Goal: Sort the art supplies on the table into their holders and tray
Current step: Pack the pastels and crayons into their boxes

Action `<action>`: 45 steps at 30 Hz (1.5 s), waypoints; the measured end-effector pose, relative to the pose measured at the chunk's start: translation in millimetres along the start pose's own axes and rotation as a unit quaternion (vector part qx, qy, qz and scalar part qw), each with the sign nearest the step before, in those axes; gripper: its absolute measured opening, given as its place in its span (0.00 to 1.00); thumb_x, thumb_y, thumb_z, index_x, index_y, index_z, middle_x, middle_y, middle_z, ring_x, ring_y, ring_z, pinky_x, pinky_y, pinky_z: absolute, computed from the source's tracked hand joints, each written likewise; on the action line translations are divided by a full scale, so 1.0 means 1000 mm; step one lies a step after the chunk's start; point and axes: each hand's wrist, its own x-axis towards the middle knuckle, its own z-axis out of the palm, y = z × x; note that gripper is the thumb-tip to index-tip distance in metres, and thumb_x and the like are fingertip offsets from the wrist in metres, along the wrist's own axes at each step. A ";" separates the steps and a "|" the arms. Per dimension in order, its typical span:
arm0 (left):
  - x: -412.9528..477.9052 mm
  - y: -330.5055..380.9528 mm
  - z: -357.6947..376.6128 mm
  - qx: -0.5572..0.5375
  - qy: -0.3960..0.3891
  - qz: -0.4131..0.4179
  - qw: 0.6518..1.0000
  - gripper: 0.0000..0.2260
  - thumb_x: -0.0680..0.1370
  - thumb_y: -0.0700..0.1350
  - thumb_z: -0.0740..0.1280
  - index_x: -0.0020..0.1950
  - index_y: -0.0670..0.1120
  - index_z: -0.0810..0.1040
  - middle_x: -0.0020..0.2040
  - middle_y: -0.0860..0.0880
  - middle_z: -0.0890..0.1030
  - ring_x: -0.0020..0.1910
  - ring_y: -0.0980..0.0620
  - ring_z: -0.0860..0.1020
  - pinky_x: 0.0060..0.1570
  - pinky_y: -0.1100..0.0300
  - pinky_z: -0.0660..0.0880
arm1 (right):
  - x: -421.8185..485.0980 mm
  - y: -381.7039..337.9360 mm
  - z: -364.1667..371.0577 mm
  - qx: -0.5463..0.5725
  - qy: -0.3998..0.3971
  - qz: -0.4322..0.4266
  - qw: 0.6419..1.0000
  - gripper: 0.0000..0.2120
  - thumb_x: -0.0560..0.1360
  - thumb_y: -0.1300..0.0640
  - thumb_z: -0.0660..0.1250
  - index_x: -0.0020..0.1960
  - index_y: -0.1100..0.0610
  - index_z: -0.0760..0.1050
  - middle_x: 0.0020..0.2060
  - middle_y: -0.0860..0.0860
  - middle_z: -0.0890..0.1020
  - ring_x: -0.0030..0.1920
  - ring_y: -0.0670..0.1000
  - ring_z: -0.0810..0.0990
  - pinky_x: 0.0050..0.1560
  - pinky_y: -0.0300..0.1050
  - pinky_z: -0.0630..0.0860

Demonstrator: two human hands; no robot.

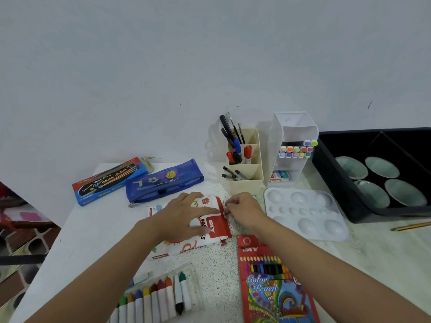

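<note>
Left hand (184, 215) flat on pastel box (215, 227)

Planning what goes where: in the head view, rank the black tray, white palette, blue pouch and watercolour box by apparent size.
1. black tray, largest, though cropped at the right edge.
2. white palette.
3. blue pouch and watercolour box look alike; no ranking between them.

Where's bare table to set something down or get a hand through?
Widest bare patch: front left, bordered by the watercolor box, oil pastels box and crayons; the left forearm crosses it. Second: right front, between pencil and right forearm. Narrow strip between crayons and color pencil box. Crowded: cream holder, marker organizer, palette and black tray sit close.
</note>
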 end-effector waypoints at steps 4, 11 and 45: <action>0.003 0.000 -0.008 0.007 0.034 -0.068 0.997 0.45 0.66 0.77 0.64 0.79 0.61 0.56 0.76 0.51 0.64 0.73 0.48 0.64 0.71 0.47 0.66 | -0.003 -0.002 0.001 -0.006 -0.017 -0.012 1.000 0.09 0.75 0.53 0.74 0.49 0.58 0.84 0.46 0.52 0.85 0.49 0.51 0.82 0.50 0.45 0.78; 0.010 -0.002 -0.013 -0.117 0.066 -0.162 0.978 0.41 0.61 0.70 0.75 0.69 0.55 0.69 0.64 0.52 0.74 0.58 0.53 0.72 0.56 0.58 0.73 | -0.025 -0.003 0.008 -0.070 -0.026 -0.096 0.993 0.19 0.70 0.51 0.79 0.58 0.54 0.81 0.46 0.46 0.81 0.45 0.45 0.79 0.48 0.39 0.78; -0.055 0.033 -0.046 -0.587 0.364 -0.115 0.714 0.09 0.83 0.41 0.60 0.52 0.48 0.80 0.42 0.51 0.85 0.45 0.50 0.84 0.44 0.55 0.79 | -0.054 -0.042 -0.008 -0.098 0.131 -0.472 0.866 0.13 0.79 0.57 0.69 0.63 0.54 0.79 0.52 0.47 0.81 0.56 0.48 0.73 0.59 0.46 0.72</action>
